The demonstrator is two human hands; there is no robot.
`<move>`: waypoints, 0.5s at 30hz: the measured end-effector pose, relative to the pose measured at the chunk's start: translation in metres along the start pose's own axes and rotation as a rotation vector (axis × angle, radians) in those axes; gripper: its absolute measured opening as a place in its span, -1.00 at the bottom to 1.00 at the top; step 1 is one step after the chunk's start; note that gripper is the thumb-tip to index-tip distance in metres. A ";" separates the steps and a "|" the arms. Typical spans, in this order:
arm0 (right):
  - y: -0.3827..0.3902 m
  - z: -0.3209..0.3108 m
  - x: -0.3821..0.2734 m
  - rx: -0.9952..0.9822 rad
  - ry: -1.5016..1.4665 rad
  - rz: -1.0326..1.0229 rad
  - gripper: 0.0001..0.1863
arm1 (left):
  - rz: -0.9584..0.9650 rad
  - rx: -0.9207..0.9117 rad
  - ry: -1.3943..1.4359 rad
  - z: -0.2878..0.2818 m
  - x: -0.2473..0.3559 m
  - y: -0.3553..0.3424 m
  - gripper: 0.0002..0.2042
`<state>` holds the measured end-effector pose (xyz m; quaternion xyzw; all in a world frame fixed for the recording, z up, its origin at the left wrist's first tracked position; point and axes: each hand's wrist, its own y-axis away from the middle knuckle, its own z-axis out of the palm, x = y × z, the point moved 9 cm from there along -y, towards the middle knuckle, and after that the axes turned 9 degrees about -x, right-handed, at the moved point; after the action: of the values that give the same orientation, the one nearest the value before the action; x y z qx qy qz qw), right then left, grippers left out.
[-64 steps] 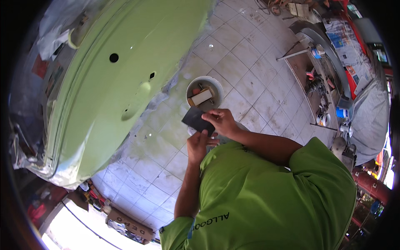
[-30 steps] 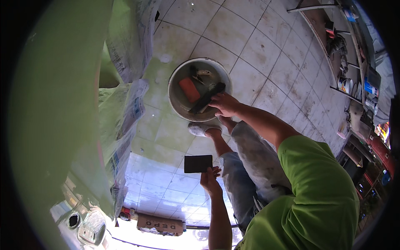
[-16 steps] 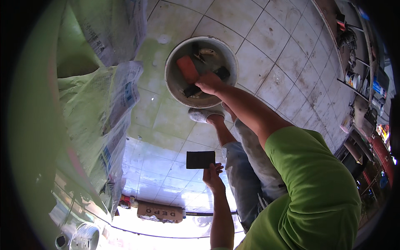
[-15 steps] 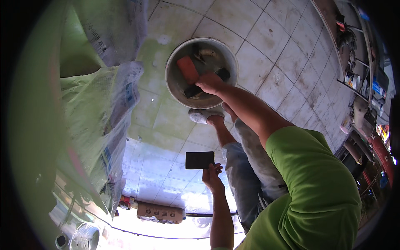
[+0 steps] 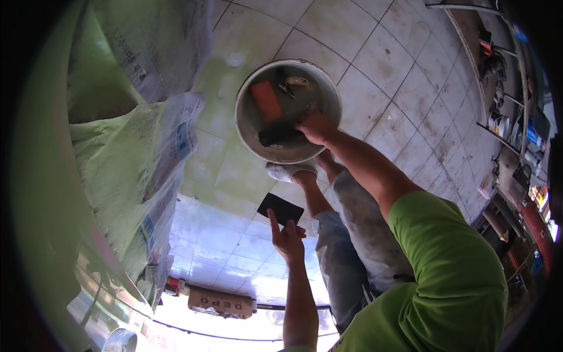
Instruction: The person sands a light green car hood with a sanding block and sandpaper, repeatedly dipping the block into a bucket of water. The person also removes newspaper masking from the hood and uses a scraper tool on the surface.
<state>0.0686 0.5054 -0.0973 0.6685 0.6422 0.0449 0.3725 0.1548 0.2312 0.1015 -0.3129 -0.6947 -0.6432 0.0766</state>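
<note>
My left hand [image 5: 287, 239] grips a small black rectangular sheet [image 5: 281, 209], which looks like sandpaper. Its index finger lies stretched along one side, and the sheet is tilted. My right hand [image 5: 317, 127] reaches into a round pale tub [image 5: 239, 126] with water in it. Its fingers are closed, partly hidden, against a dark piece [image 5: 277, 136] near the tub's near wall; what they grip I cannot make out. An orange-red rectangular block [image 5: 266, 101] lies in the tub. Beyond it is a pale curved object [image 5: 298, 81].
The tub stands on a tiled floor [image 5: 384, 56], just beyond my shoe [image 5: 284, 171]. Plastic sheeting [image 5: 170, 138] covers a green surface along the left. A metal rack [image 5: 524, 88] with cans and tools is at the right. A cardboard box [image 5: 220, 301] lies behind me.
The black sheet has tilted in my left hand, and its index finger has stretched out over it. My right hand has shifted slightly right and nearer inside the tub.
</note>
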 end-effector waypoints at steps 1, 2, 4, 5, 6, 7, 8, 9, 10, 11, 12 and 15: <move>0.000 0.003 -0.001 0.004 0.095 -0.030 -0.72 | -0.036 -0.070 0.005 0.005 -0.006 -0.004 -0.43; -0.002 0.009 0.008 0.015 0.006 0.019 -0.70 | -0.076 -0.137 0.001 0.010 -0.004 -0.005 -0.49; -0.007 0.019 0.028 0.036 -0.174 0.116 -0.67 | -0.027 -0.131 -0.013 0.018 0.006 -0.013 -0.67; -0.010 0.017 0.015 0.016 -0.186 0.069 -0.68 | -0.008 -0.111 -0.006 0.015 0.007 -0.013 -0.68; -0.005 0.011 0.016 -0.004 -0.193 0.048 -0.69 | 0.005 -0.118 -0.002 0.019 0.010 -0.017 -0.69; 0.000 0.002 0.015 -0.023 -0.199 0.028 -0.70 | -0.012 -0.106 0.029 0.021 0.011 -0.019 -0.71; 0.001 0.006 0.015 -0.004 -0.169 0.016 -0.72 | -0.033 -0.099 0.038 0.021 0.010 -0.021 -0.71; 0.001 0.011 0.014 0.015 -0.138 0.005 -0.73 | -0.053 -0.094 0.047 0.021 0.008 -0.023 -0.71; 0.001 0.008 0.011 0.035 -0.107 -0.006 -0.75 | -0.072 -0.088 0.056 0.023 0.007 -0.026 -0.71; 0.005 0.001 0.003 0.129 0.003 -0.074 -0.75 | -0.067 -0.096 0.057 0.027 0.005 -0.028 -0.70; 0.004 0.002 -0.002 0.141 0.040 -0.072 -0.76 | -0.063 -0.103 0.052 0.029 0.004 -0.029 -0.69; -0.002 0.003 -0.008 0.143 0.049 -0.034 -0.76 | -0.044 -0.097 0.007 0.042 0.010 -0.033 -0.64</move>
<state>0.0675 0.4967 -0.0974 0.6810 0.6640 0.0087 0.3085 0.1417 0.2750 0.0722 -0.2986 -0.6691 -0.6788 0.0499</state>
